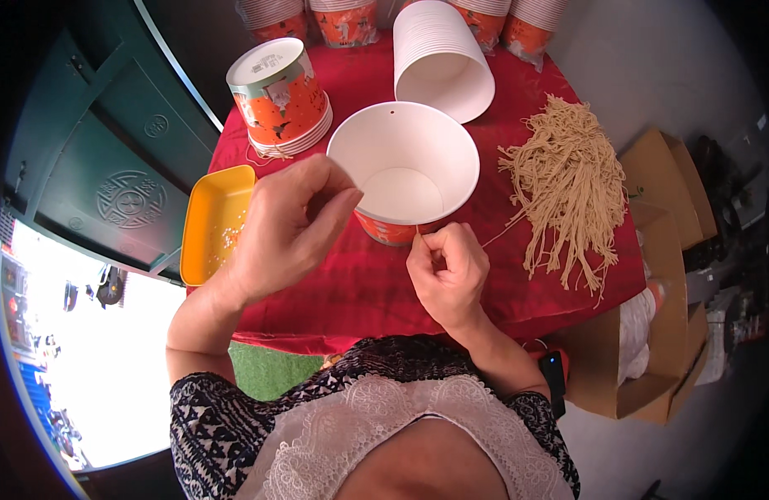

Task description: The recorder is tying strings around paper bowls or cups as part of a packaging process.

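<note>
seen from above, a red tablecloth [368, 304] spreads under everything. a bundle of tan twine [572, 192] lies at three o'clock from the open white-lined paper bucket. a nested stack of white paper buckets [443, 67] lies on its side at one o'clock from it, mouth toward the person. the open white-lined paper bucket [401, 150] itself stands upright, at two o'clock from the left hand and eleven o'clock from the right. an upside-down stack of orange printed buckets [280, 100] stands at its ten o'clock, a yellow plastic tray [197, 225] at its eight. the left hand [289, 229] overlaps the bucket's rim in view, thumb and fingers curled toward each other; whether they hold anything cannot be told. the right hand [447, 267], thumb and forefinger together, pinches a tan strand [417, 229] at the bucket's near wall. small white pieces [228, 239] lie in the tray.
</note>
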A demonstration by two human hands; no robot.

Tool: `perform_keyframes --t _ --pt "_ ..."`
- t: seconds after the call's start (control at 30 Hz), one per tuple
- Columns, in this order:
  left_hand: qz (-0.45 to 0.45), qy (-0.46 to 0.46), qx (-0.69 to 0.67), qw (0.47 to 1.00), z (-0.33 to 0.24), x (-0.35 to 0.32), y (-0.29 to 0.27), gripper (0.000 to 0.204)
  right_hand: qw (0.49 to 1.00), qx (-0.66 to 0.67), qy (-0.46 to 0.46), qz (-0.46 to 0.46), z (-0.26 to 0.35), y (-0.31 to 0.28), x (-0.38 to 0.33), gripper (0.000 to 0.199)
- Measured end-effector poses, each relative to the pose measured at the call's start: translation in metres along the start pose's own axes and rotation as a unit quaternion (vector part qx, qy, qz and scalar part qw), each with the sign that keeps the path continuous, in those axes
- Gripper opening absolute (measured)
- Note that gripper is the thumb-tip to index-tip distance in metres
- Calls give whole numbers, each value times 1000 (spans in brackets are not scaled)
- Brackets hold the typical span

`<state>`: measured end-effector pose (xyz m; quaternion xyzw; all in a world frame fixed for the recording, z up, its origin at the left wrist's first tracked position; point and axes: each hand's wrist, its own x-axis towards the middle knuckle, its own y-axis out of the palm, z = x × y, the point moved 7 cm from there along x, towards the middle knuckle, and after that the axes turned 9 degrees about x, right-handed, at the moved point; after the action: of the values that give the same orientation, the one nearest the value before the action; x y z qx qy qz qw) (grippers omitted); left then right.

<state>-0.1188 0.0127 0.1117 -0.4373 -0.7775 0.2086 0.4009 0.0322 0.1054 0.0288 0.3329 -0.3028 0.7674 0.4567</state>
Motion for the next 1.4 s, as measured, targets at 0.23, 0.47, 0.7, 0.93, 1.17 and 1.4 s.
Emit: perform_keyframes --t 0.23,0.47,0.7,0.93,1.17,1.4 --pt "153 197 85 965 -8 38 30 24 1000 10 5 -12 -4 2 5 19" --pt "363 98 3 927 5 44 68 24 1000 5 1 -29 -7 -2 8 25" --pt "350 54 -56 933 0 53 80 21 1000 3 -29 -5 -11 -17 17 22" --pt "325 34 33 944 -7 59 103 18 999 29 -10 27 -20 -34 22 17" --pt "284 -24 69 956 0 60 90 13 955 167 227 94 -50 -41 0 9" --pt "203 -66 -156 964 3 51 89 17 933 236 252 103 -57 -27 -6 12"
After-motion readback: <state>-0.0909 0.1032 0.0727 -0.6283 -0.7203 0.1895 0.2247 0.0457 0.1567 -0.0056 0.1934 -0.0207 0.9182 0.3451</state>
